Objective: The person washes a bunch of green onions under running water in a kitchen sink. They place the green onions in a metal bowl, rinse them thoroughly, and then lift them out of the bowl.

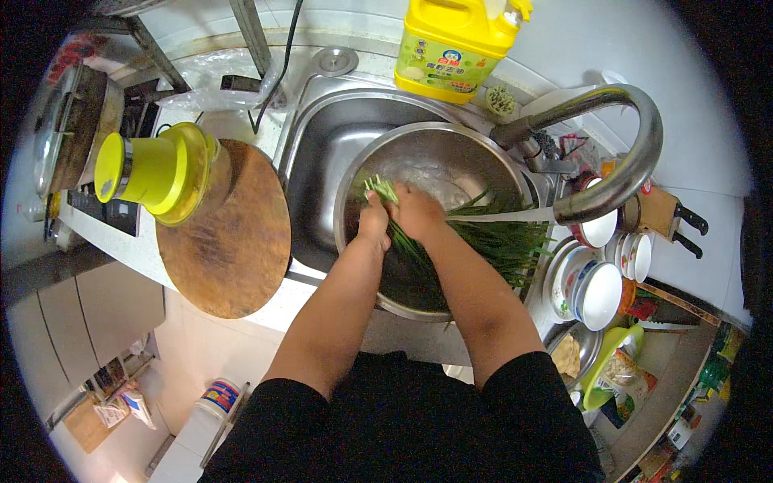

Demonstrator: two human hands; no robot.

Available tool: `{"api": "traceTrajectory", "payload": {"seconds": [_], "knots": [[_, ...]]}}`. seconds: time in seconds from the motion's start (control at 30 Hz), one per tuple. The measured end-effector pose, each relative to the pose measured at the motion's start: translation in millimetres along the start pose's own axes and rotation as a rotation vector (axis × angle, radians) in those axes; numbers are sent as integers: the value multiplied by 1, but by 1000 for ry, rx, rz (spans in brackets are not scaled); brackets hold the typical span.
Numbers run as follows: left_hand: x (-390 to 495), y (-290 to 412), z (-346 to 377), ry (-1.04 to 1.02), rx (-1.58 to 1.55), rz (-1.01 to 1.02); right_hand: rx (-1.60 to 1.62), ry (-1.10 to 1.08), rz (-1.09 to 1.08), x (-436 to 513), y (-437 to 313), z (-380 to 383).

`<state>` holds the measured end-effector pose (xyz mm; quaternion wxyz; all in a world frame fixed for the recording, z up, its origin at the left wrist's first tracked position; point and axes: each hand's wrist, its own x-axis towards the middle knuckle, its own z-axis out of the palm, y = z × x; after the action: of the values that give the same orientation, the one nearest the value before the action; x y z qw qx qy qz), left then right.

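Note:
Both my hands grip a bunch of long green leaves, likely garlic chives [506,244], over a round stainless steel basin [423,142]. My left hand [374,218] is around the pale stem ends, thumb uppermost. Close beside it, my right hand [418,211] clasps the stems; its fingertips are partly hidden. The dark green leaves spread to the right beneath my right forearm and reach over the basin's rim. A stream of water [507,216] runs from the curved metal faucet [646,139] onto the leaves. The basin sits in a steel sink [320,163].
Left of the sink, a round wooden chopping board [241,259] bears a yellow-green appliance [163,172]. A yellow dish soap jug [450,54] stands behind the sink. To the right are stacked bowls [598,296] and a knife block [658,211] with black-handled knives.

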<state>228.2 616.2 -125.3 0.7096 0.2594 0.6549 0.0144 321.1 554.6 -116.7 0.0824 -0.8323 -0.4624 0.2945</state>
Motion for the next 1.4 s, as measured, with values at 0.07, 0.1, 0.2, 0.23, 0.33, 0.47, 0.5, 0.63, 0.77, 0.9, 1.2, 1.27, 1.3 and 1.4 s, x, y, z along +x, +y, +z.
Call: {"api": "traceTrajectory", "payload": {"seconds": [0.07,0.1,0.2,0.23,0.33,0.47,0.5,0.63,0.77,0.9,1.2,1.27,1.3,1.4], "knots": [[2,-2,6,108,104,45,32,-21,10,8,10,-7],[3,-3,7,153,148,49,40,3,16,13,17,-12],[9,-4,7,66,278,13,77,17,192,21,19,-21],[12,-4,5,34,340,3,92,89,300,20,15,-21],[24,-3,-1,-58,547,-15,-184,85,41,6,-3,-15],[22,-19,-4,-46,137,124,-186,80,104,3,1,-14],[17,-23,-5,-45,37,156,-176,138,192,7,6,-16],[-7,-24,-7,-39,-147,90,-24,-193,89,22,15,-23],[-12,-23,-7,-138,-331,58,72,-147,-13,9,8,-47],[2,-35,-7,13,-268,91,-192,-279,98,-22,2,-75],[-6,-32,-28,-211,-536,240,-146,-156,-217,-27,2,-35],[-11,-28,-31,-211,-512,285,-148,-146,-193,-29,5,-38],[-13,-27,-33,-194,-496,295,-195,-166,-76,-32,6,-40],[-17,-24,-30,-253,-520,272,-209,-243,77,-38,-1,-36]]}}
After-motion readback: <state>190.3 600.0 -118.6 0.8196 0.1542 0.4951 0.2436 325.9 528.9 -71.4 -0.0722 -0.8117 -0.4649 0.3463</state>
